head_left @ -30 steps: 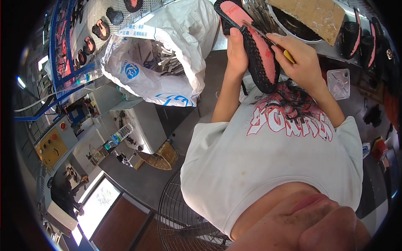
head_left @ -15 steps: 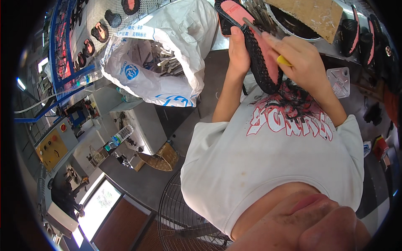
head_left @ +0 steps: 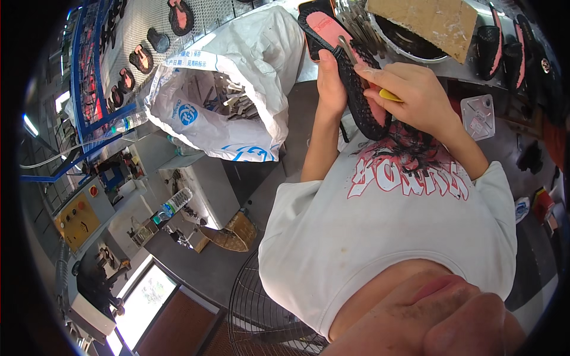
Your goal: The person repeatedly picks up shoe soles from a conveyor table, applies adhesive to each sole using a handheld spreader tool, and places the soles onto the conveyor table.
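Note:
A black woven shoe (head_left: pixel 325 31) with a pink insole is held up in front of my chest. My left hand (head_left: pixel 332 86) grips its left side, thumb up along the edge. My right hand (head_left: pixel 412 95) is closed around a slim metal tool (head_left: pixel 348 52) with a yellow handle end. The tool's tip lies by the shoe opening, over the pink insole; whether it touches is hard to tell. Right fingertips rest close to the shoe's right side.
A white sack (head_left: pixel 237 139) of thin strips stands at left, beside a mesh conveyor (head_left: pixel 205 24) carrying shoe pieces. Beyond the shoe are a pile of metal strips (head_left: pixel 361 26), a round pan (head_left: pixel 415 52) and a cardboard piece (head_left: pixel 427 21). More black shoes (head_left: pixel 490 50) sit at right.
The shoe and both hands sit slightly lower and further left in the picture, as the whole view has shifted a little. Shoe pieces on the conveyor have moved. Both grips stay the same.

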`<state>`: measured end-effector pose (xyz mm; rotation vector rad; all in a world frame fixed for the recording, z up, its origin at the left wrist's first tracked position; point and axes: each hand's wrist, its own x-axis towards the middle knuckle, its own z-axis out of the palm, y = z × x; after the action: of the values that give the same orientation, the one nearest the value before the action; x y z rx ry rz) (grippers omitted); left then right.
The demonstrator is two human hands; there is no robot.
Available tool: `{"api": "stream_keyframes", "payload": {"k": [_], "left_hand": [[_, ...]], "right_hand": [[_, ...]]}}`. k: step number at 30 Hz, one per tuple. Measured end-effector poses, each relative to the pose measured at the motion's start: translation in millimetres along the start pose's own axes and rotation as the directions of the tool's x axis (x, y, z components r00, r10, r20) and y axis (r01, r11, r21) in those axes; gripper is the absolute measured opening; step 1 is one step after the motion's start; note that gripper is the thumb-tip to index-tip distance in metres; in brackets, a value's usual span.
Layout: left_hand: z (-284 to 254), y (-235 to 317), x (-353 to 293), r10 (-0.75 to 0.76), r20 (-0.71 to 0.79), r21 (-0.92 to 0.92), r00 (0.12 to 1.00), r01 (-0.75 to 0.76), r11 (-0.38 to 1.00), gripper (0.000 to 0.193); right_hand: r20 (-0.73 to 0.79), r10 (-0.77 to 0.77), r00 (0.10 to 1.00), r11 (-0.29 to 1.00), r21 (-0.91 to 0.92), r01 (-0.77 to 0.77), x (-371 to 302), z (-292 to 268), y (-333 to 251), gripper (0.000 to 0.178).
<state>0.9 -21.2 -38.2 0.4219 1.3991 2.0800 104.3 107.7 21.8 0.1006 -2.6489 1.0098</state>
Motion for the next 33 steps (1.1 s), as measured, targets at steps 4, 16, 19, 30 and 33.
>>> {"api": "stream_keyframes", "payload": {"k": [4,16,19,30,33], "left_hand": [[0.9,-3.1,2.8,-0.056,-0.004,-0.044,0.998,0.056,0.998,0.067],[58.4,38.9,85.4,-0.080,-0.015,-0.193,0.997,0.075,0.978,0.068],[136.6,61.5,148.2,0.023,0.057,0.009,0.998,-0.024,1.000,0.050],[213.3,-103.4,352.0,-0.329,0.329,0.635,0.885,0.050,0.771,0.051],[188.0,-131.4,385.9,-0.473,0.268,0.677,0.839,0.186,0.713,0.048]], "right_hand": [[-0.113,0.007,0.994,0.989,0.147,0.010,-3.3,-0.8,8.6,0.035],[-0.294,0.104,0.950,0.928,0.372,0.014,-44.4,-64.8,17.8,0.011],[-0.360,0.201,0.911,0.943,0.324,-0.080,-79.7,-89.1,27.4,0.008],[-0.449,0.734,0.510,0.673,0.585,-0.453,-206.8,-119.6,46.6,0.010],[-0.433,0.724,0.536,0.679,0.582,-0.448,-202.6,-151.7,51.8,0.006]]}}
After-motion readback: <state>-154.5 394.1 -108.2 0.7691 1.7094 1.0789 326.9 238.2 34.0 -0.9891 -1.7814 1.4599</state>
